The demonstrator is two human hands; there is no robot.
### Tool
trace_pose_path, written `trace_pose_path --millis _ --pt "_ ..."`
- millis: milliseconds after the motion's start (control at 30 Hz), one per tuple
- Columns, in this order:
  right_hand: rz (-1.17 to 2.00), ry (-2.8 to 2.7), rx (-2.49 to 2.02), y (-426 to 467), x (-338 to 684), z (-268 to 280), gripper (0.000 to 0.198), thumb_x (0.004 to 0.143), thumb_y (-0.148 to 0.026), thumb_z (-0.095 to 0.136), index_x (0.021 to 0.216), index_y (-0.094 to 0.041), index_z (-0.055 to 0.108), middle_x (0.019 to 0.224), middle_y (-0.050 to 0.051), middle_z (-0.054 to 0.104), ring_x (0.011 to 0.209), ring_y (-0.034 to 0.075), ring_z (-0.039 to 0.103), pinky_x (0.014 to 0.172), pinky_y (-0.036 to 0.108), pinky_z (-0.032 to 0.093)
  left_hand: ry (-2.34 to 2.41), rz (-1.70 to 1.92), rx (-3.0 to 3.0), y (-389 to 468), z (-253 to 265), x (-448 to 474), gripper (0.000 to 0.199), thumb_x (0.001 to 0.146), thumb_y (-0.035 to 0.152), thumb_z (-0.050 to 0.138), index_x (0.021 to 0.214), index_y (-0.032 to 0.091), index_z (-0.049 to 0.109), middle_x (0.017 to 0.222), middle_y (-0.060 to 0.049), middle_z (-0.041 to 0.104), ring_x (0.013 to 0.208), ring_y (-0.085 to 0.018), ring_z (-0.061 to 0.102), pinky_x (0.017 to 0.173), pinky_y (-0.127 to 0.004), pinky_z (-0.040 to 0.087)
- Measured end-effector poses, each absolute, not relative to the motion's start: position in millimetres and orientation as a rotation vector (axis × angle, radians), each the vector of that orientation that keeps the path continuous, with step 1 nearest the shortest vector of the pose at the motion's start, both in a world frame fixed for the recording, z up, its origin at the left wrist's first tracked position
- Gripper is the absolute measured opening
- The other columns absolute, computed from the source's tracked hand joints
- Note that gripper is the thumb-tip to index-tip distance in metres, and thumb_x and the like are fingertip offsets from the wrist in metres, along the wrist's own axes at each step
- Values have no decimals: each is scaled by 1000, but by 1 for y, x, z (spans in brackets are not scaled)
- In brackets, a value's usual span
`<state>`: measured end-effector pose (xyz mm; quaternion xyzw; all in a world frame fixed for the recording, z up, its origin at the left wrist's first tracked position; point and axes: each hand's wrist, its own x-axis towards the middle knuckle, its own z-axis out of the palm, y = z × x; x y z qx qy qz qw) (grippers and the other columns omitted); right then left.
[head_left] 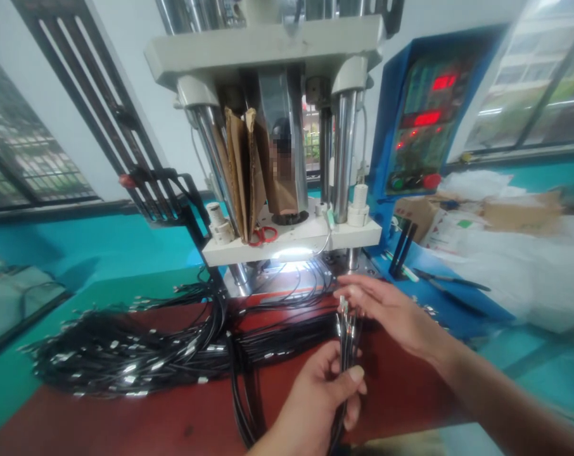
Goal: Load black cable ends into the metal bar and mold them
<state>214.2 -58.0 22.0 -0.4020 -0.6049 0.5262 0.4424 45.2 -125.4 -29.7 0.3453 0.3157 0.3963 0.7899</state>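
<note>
My left hand [327, 389] is closed around a bundle of black cables [348, 354], the thumb lying across the front. The bundle stands roughly upright, with small metal connectors [346, 320] at its top. My right hand [386, 307] reaches in from the right, its fingers stretched out just over those connectors. Whether the fingertips touch them is hard to make out. Behind both hands, thin black leads run under the lower plate of a press [291, 244], where a bright light shines.
A large heap of black cables [125, 354] covers the left of the dark red table [391, 405]. Red-handled scissors [263, 236] and folded cardboard [243, 177] sit on the press plate. At right are a blue control box [420, 120], black tweezers [451, 278] and white bags [519, 253].
</note>
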Motion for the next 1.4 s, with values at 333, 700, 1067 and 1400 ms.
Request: trace_pose_path --millis 333,700,1067,1400 --pt "1214 -1625 -1066 -62 210 13 36 89 -38 60 121 -22 62 115 8 70 101 22 67 93 40 52 764 888 566 -121 -20 47 27 77 27 72 97 13 59 90 -10 67 63 -15 65 58 -26 50" --pt "1321 -1504 -1120 -62 217 18 34 85 -45 64 107 -19 64 81 1 63 57 10 50 46 21 37 716 963 577 -120 -16 47 28 75 30 75 94 15 61 93 -11 68 70 -18 68 65 -28 51" --pt "1399 -1486 -1182 -72 207 31 42 79 -46 71 114 -24 64 63 -4 51 43 6 36 37 18 24 729 949 706 -121 -8 57 31 70 26 79 91 15 59 84 -2 59 57 -11 61 53 -24 47" --pt "1266 -1604 -1245 -70 202 38 37 85 -54 60 90 -18 67 54 -4 46 43 7 36 37 19 25 678 1075 783 -112 -5 50 20 71 20 79 82 12 64 83 -2 60 75 -8 51 73 -21 38"
